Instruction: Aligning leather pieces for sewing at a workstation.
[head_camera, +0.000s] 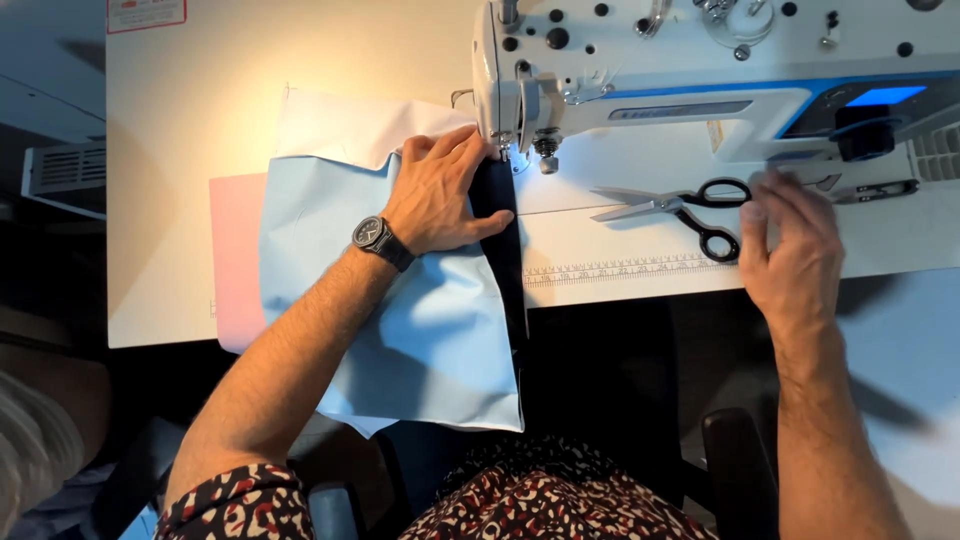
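Fabric work sits under the needle in the head view, the only one there is. The left hand (437, 192) lies flat and spread on a light blue cloth (400, 330), fingers stretched toward the presser foot (503, 148) of a white sewing machine (720, 70), thumb resting on a dark strip (507, 250) that runs along the cloth's right edge. That hand grips nothing; it only presses down. A dark wristwatch (378, 236) is on its wrist.

The right hand (790, 250) hovers well to the right, fingers loosely curled and close together, tips just beside the black handles of a pair of scissors (690, 208) lying on the white table (170, 200). Whether it touches them cannot be told; it holds nothing that shows.

As a judgement, the seam looks barely begun: only the top end of the strip is at the needle, and most of its length hangs off the table's front edge toward the lap, unsewn as far as can be seen.

The blue cloth looks smooth and thin, with soft creases near the wrist. White fabric (350, 125) and a pink sheet (236, 255) lie beneath it, showing at the top and left.
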